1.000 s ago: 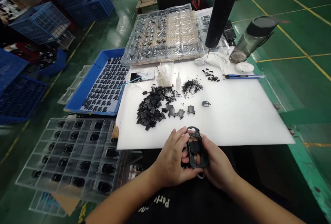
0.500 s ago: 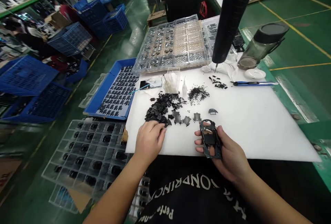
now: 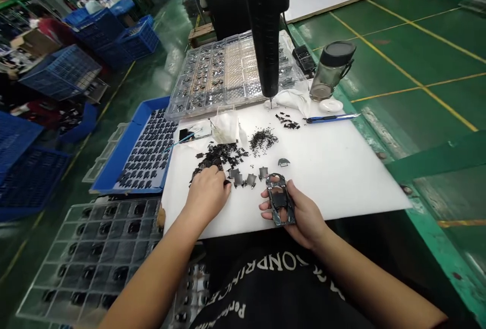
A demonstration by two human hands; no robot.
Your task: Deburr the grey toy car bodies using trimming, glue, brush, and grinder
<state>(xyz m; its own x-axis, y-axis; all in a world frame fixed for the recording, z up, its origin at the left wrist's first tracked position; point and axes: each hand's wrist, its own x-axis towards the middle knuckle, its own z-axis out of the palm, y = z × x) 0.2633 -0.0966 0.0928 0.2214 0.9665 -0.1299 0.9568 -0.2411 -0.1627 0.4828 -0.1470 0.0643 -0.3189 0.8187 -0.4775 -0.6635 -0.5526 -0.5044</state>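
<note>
My right hand holds a dark toy car body shell with window openings, its fingers spread beneath it and the thumb along its side. At the left part of the white board, my left hand reaches with curled fingers into a pile of small black plastic parts. Its fingertips are partly hidden, so what they pinch does not show clearly. Between the hands lie several grey-black plates. Just beyond the shell sits a small dark curved piece.
A black electric screwdriver hangs over the white board. Tiny screws, a blue knife and a bottle lie or stand farther back. Clear trays and a blue crate border the board.
The view has swung to the right, so everything sits farther left in it. My left hand is farther into the black parts. My right hand still holds the shell, slightly turned.
</note>
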